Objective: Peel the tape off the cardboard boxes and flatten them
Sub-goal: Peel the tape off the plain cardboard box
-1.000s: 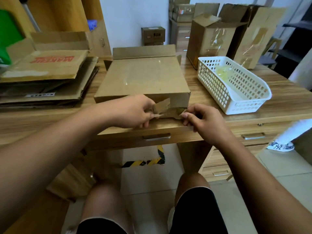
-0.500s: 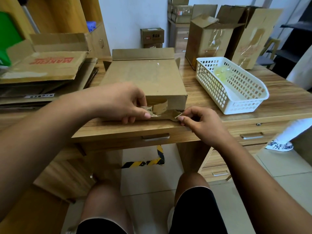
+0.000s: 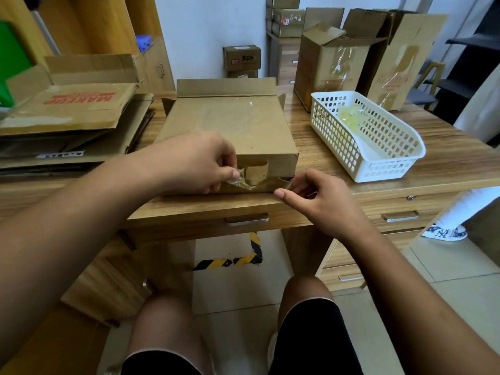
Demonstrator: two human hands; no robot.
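Brown cardboard box [image 3: 232, 123], white lattice basket [image 3: 362, 136], yellow-black striped floor tape [image 3: 238, 259]

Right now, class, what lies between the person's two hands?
Head view: crumpled clear tape and a torn cardboard flap at the near end of the box.

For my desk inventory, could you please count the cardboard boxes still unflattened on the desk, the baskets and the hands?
Lying box: 1
Upright boxes: 2
White basket: 1
Hands, left hand and right hand: 2
Total: 6
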